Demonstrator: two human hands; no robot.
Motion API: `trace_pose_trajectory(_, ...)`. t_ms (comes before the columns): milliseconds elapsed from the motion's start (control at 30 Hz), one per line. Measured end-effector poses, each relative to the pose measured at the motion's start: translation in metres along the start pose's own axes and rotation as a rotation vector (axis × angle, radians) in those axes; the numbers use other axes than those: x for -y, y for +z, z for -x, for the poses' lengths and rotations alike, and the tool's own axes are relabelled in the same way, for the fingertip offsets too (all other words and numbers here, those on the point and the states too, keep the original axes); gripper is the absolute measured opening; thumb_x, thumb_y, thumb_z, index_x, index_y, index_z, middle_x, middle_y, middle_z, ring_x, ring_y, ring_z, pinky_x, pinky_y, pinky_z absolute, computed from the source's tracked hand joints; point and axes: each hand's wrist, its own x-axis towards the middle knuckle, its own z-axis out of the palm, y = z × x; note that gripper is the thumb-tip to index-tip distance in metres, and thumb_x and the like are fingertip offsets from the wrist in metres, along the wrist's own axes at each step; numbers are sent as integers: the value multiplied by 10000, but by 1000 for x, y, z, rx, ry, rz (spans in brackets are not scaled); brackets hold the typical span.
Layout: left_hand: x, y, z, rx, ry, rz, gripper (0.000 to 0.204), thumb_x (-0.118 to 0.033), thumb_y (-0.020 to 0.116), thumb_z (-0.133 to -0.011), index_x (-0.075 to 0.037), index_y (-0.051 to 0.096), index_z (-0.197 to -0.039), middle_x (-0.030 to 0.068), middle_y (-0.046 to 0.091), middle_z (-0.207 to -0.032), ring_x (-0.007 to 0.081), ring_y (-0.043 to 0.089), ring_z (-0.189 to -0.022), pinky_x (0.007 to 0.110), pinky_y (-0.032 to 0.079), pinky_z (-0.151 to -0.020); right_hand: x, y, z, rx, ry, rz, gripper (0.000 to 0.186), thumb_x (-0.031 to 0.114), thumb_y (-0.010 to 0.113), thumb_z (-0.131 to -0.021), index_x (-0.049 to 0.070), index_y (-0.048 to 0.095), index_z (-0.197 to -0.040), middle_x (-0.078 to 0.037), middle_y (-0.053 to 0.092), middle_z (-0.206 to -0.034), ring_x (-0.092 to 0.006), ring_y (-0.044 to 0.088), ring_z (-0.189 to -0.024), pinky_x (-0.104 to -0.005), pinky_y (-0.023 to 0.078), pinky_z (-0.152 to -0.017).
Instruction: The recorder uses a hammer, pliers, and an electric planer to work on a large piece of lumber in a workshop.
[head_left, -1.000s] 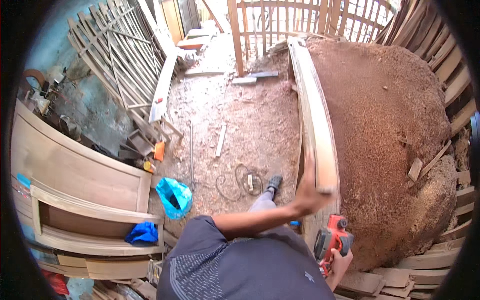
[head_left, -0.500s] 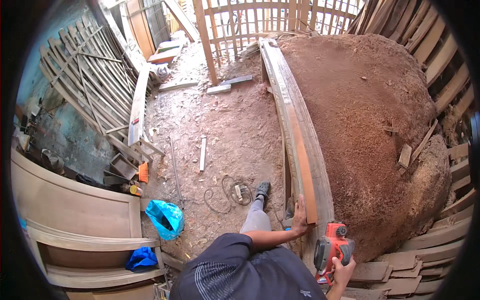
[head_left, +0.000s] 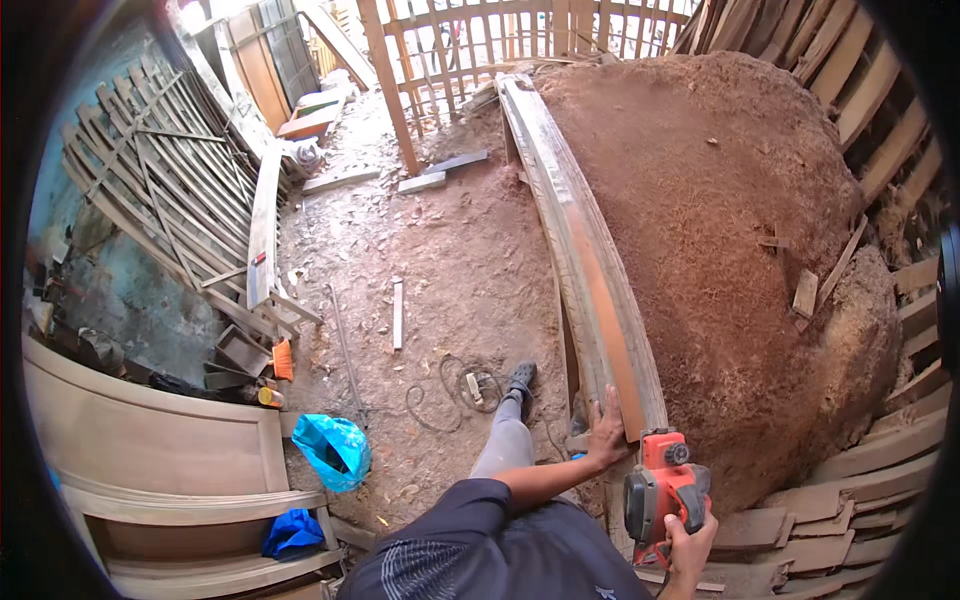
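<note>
A long reddish-brown board [head_left: 602,315] lies along a weathered wooden bench [head_left: 532,125] that runs away from me. My left hand [head_left: 606,437] rests against the near end of the board, fingers stretched out and slightly spread. My right hand [head_left: 688,542] is wrapped round the rear handle of a red and black electric hand planer [head_left: 652,497]. The planer's front is at the board's near end, on its right side; whether its sole touches the wood cannot be made out.
A big mound of sawdust [head_left: 720,220] rises right of the bench, with stacked planks [head_left: 870,465] beside it. On the floor at left are a coiled cable [head_left: 480,385], a blue bag [head_left: 332,450] and a wood strip [head_left: 398,313]. Door panels [head_left: 150,420] stand at far left.
The planer in my right hand has come slightly forward to the board's end. My left hand's fingers have spread a little against the board. The view has shifted slightly.
</note>
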Motion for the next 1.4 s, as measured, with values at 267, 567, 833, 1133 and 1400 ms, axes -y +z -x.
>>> trace_pose_trajectory(267,34,-78,-15,157,75,113,1270,-368,854,-708,70,71,-1607,301,120,-1674,453,84,-1566,506,93,-1278,46,1,-3,227,-324,161,338,138,752,-791,-40,680,-1069,-88,695,-863,-195,651,-818,-363,521,-796)
trace_pose_trajectory(567,209,-150,130,4,-608,-132,1145,-452,840,-787,52,205,-1596,332,304,-1604,472,270,-1508,476,235,-1247,45,21,-10,280,-357,276,252,92,718,-781,-26,652,-994,-106,665,-756,-211,633,-669,-361,515,-676)
trace_pose_trajectory(833,262,-203,293,-171,-1408,6,1079,-474,846,-761,86,344,-1535,326,450,-1519,416,448,-1419,434,352,-1178,68,70,-56,362,-355,219,233,97,701,-791,-21,639,-982,-150,658,-766,-274,647,-682,-385,518,-689)
trace_pose_trajectory(1133,221,-185,272,-190,-1402,91,991,-473,843,-761,60,448,-1496,320,499,-1479,398,487,-1392,430,374,-1156,134,156,-138,304,-541,274,292,136,676,-766,-31,673,-1005,-278,687,-975,-451,661,-951,-464,530,-863)
trace_pose_trajectory(1400,243,-186,276,-227,-1364,206,940,-459,830,-802,36,452,-1506,294,529,-1464,374,508,-1374,426,386,-1142,174,173,-161,297,-744,154,321,156,728,-795,-17,715,-1064,-156,738,-900,-337,718,-805,-407,559,-786)
